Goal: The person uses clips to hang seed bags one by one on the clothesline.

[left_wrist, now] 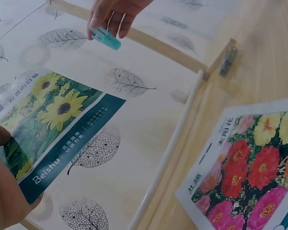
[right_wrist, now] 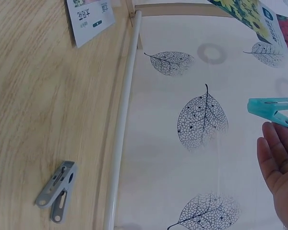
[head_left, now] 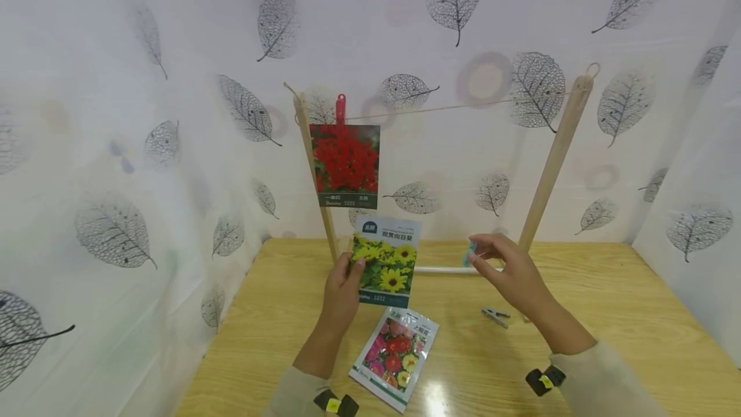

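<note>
My left hand (head_left: 343, 288) grips the left edge of a seed packet with yellow sunflowers (head_left: 386, 261), held upright above the table. In my right hand (head_left: 509, 269) a turquoise clothespin (right_wrist: 269, 109) is pinched between thumb and fingers, off to the right of the packet. Behind and above the left hand, a packet of red flowers (head_left: 347, 163) hangs from a string (head_left: 440, 108), clipped by a red clothespin (head_left: 340, 109). Below the sunflower packet, another packet with pink, red and yellow flowers (head_left: 396, 359) lies flat on the table.
A grey clothespin (head_left: 495, 316) lies on the wooden table (head_left: 272, 314) near the right forearm. Two wooden posts, left (head_left: 315, 179) and right (head_left: 556, 159), carry the string, and a white bar (head_left: 442, 269) runs low between them. Leaf-patterned sheeting (head_left: 173, 31) surrounds the table.
</note>
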### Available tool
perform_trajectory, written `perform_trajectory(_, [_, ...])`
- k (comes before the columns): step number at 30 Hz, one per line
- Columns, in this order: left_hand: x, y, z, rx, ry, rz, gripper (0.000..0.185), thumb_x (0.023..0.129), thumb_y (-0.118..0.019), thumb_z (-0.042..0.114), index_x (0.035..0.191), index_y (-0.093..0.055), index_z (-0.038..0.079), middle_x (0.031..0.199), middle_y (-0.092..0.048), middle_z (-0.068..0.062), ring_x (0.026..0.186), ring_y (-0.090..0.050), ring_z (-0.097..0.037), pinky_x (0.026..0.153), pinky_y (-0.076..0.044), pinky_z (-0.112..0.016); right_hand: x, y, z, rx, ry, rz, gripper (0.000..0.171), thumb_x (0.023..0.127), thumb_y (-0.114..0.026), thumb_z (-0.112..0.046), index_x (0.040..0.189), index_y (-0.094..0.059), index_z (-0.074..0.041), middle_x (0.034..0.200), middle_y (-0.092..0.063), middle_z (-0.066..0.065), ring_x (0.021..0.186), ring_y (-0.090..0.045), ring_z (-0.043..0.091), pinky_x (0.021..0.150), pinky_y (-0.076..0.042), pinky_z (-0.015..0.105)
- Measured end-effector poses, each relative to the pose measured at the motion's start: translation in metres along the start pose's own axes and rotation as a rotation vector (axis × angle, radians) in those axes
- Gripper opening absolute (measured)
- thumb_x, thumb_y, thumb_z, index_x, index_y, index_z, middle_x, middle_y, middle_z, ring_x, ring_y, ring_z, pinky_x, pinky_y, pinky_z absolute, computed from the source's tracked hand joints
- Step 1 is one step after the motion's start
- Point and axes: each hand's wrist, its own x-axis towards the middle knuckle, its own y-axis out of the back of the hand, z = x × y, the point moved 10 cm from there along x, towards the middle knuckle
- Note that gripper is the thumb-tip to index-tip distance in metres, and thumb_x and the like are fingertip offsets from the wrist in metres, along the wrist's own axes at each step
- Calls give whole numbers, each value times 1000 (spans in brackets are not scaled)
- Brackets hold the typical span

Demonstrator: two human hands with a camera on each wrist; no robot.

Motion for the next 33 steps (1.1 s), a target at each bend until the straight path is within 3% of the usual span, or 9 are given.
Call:
perform_trajectory(10, [1,2,4,-5,-23,-1,37,107,-47,41,126,-56,11,110,-67,-14,94,-65,-17,83,-55,-29,10,1,-9,-6,29,-9,35,97,-69,-15,131,-62,-11,112,-63,-4,97,-58,-3,83,-52,16])
perform_trajectory(27, [4,0,14,-13,-45,-4,32,108,-46,37,126,-56,12,112,-67,-10,97,-66,-17,84,-56,-29,25,7,-24,-9,75,10,33,97,-68,-13,129,-63,-12,108,-66,-1,95,-60,-1,84,-49,10])
perform_trajectory(33, [5,-1,18,8,-88,9,30,108,-47,36,116,-56,9,88,-49,-3,78,-48,-13,67,-45,-24,29,9,-30,-9,114,21,33,96,-69,-11,129,-64,-12,108,-66,-1,95,-60,1,86,-49,12])
